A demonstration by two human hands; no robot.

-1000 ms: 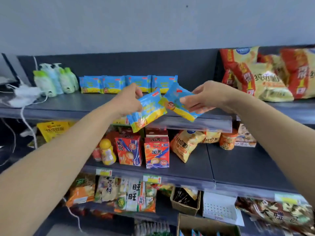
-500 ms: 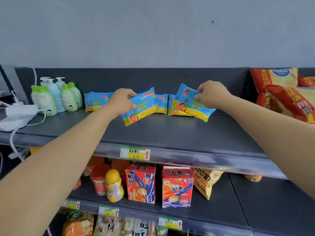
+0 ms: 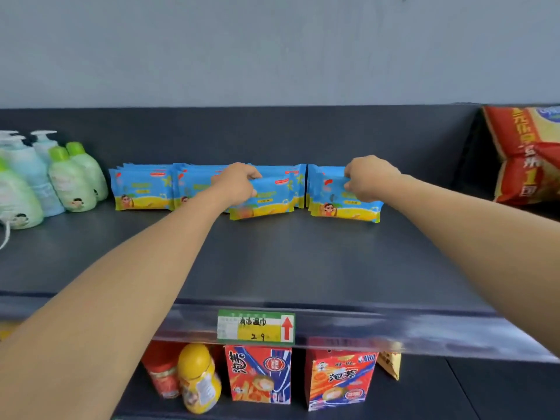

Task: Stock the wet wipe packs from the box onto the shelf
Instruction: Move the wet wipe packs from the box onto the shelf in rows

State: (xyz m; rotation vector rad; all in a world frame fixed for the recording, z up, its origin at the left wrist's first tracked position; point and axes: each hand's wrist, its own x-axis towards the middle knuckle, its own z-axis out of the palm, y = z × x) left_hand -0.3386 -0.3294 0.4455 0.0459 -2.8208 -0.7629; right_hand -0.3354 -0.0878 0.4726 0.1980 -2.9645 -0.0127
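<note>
Shelf (image 3: 272,256): left hand (image 3: 238,183) grips one pack (image 3: 269,199), right hand (image 3: 371,177) second pack (image 3: 348,207).

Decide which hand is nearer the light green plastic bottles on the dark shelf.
Left. The left hand grips a blue-and-yellow wipe pack mid-row, nearer the light green plastic bottles; the right hand holds another pack farther right.

free: shelf front (image 3: 288,262) | left: bottles (image 3: 69,183) | right: snack bag (image 3: 527,156) | back: wipe packs (image 3: 142,189)
</note>
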